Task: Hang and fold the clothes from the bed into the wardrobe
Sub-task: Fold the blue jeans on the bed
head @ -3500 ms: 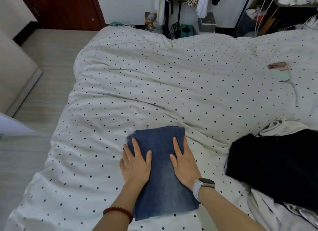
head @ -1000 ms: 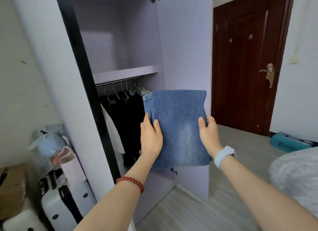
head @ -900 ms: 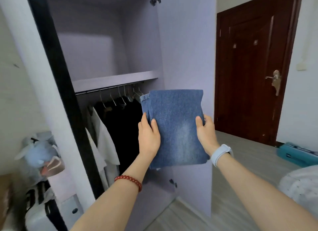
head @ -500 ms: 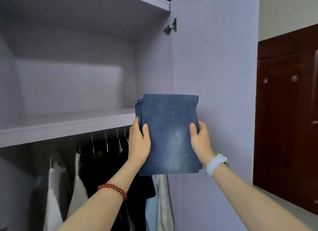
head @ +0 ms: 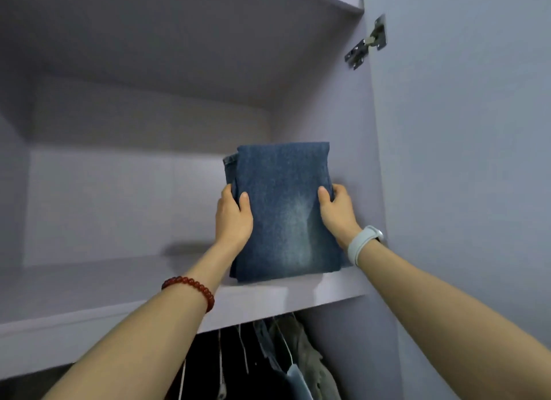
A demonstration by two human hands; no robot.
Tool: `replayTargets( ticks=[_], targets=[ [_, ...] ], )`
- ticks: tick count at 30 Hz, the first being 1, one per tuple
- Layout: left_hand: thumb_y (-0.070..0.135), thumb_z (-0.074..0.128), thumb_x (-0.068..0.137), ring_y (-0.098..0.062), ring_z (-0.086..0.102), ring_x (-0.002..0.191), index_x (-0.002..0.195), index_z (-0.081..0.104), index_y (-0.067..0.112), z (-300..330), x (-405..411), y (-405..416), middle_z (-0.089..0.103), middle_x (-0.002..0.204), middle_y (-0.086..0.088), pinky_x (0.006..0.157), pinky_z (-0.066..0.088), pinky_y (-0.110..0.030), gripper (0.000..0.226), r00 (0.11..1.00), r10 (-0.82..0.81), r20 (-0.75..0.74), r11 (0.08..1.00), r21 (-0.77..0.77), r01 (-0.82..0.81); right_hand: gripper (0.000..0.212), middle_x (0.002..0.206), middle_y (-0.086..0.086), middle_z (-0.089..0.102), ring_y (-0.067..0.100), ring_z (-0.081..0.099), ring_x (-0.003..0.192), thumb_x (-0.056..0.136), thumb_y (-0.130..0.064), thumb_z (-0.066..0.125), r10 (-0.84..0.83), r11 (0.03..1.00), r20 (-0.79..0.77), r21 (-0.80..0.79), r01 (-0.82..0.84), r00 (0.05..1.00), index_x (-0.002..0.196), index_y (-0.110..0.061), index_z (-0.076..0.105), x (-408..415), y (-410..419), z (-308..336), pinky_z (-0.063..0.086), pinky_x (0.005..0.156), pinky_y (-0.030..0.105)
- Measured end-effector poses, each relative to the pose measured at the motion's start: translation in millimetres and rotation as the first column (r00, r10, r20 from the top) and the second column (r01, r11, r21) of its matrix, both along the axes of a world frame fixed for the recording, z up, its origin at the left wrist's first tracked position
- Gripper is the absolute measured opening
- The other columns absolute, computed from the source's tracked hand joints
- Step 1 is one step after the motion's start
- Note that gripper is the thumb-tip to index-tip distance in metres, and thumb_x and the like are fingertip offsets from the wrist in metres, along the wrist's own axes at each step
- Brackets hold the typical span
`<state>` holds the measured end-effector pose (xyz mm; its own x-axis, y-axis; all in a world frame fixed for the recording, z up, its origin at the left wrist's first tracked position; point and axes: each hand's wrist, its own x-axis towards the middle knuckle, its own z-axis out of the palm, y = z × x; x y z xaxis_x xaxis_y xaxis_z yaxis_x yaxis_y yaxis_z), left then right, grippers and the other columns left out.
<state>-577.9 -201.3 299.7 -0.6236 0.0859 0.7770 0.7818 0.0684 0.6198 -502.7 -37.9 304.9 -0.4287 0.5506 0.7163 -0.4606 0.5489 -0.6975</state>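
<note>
Head view: the person is holding the folded jeans [head: 286,212] at the right end of the wardrobe's upper shelf [head: 268,298], close to the side wall. The left hand [head: 234,218] is gripping the left edge, thumb lying across the front face and fingers hidden behind. The right hand [head: 338,212] is gripping the right edge the same way, thumb in front, fingers wrapped out of sight. The jeans are tilting up at the far end, while the near edge is sitting on or just above the shelf board; contact cannot be told for sure.

Denim folded several layers thick probably handles as a fairly heavy, soft but firm pack. It will likely sag or fan open at the loose layers showing on the upper left if held by one side only, so gripping both long edges near the middle, as here, looks sound. It is not fragile or slippery.

Below the shelf, hangers [head: 244,349] and dark clothes [head: 283,355] are hanging.
</note>
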Motion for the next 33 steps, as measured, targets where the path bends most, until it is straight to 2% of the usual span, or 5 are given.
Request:
replayTargets(
  ticks=[8, 14, 23, 30, 33],
  targets=[
    [0.03, 0.032, 0.102, -0.034, 0.046, 0.121, 0.144, 0.018, 0.003, 8.2, -138.7, 62.8, 0.038, 0.14, -0.021, 0.093, 0.039, -0.033, 0.052, 0.949, 0.164, 0.271, 0.93, -0.364, -0.057, 0.044, 0.131, 0.016, 0.052, 0.033, 0.05, 0.119, 0.097, -0.03, 0.043, -0.046, 0.992, 0.411, 0.124, -0.006, 0.911, 0.132, -0.003, 0.043, -162.6, 80.0, 19.8, 0.04, 0.101, 0.041],
    [0.043, 0.022, 0.101, -0.031, -0.007, 0.145, 0.15, 0.01, 0.018, 4.7, -167.1, 67.9, -0.011, 0.157, -0.008, 0.118, 0.004, -0.041, 0.057, 0.944, 0.329, -0.029, 0.44, -0.88, -0.18, 0.048, 0.146, 0.008, 0.039, 0.028, 0.036, 0.135, 0.098, -0.025, 0.041, -0.257, 0.721, 0.622, 0.633, -0.282, 0.739, 0.144, -0.012, 0.031, -178.5, 77.2, 1.2, 0.027, 0.112, 0.033],
    [0.061, 0.035, 0.091, -0.022, -0.013, 0.144, 0.148, -0.013, 0.019, 17.0, -139.3, 55.8, -0.014, 0.157, 0.0, 0.118, -0.002, -0.038, 0.085, 0.972, 0.224, -0.067, -0.12, -0.992, -0.041, 0.067, 0.157, 0.001, 0.013, 0.019, 0.014, 0.143, 0.096, -0.03, 0.046, -0.549, 0.492, 0.78, 0.592, -0.639, 0.3, 0.149, -0.026, 0.005, -135.2, 54.1, 19.6, 0.011, 0.114, 0.029],
    [0.055, 0.023, 0.097, -0.024, -0.009, 0.145, 0.146, -0.021, 0.023, -17.9, -153.1, 75.6, -0.018, 0.156, -0.002, 0.115, 0.005, -0.052, 0.073, 0.927, 0.291, -0.237, 0.025, -0.967, -0.255, 0.052, 0.142, 0.014, 0.034, 0.032, 0.035, 0.128, 0.098, -0.023, 0.04, -0.676, 0.344, 0.459, 0.889, -0.304, 0.576, 0.146, -0.031, 0.024, -178.5, 73.0, -24.6, 0.037, 0.099, 0.038],
    [0.055, 0.019, 0.098, -0.025, -0.009, 0.145, 0.145, -0.023, 0.023, -21.3, -169.1, 89.3, -0.019, 0.156, -0.003, 0.115, 0.004, -0.055, 0.07, 0.906, 0.324, -0.273, 0.008, -0.957, -0.291, 0.051, 0.138, 0.015, 0.036, 0.032, 0.035, 0.126, 0.096, -0.018, 0.042, -0.672, 0.398, 0.479, 0.877, -0.27, 0.565, 0.145, -0.025, 0.028, -196.8, 76.8, -29.6, 0.038, 0.097, 0.038]
  ],
)
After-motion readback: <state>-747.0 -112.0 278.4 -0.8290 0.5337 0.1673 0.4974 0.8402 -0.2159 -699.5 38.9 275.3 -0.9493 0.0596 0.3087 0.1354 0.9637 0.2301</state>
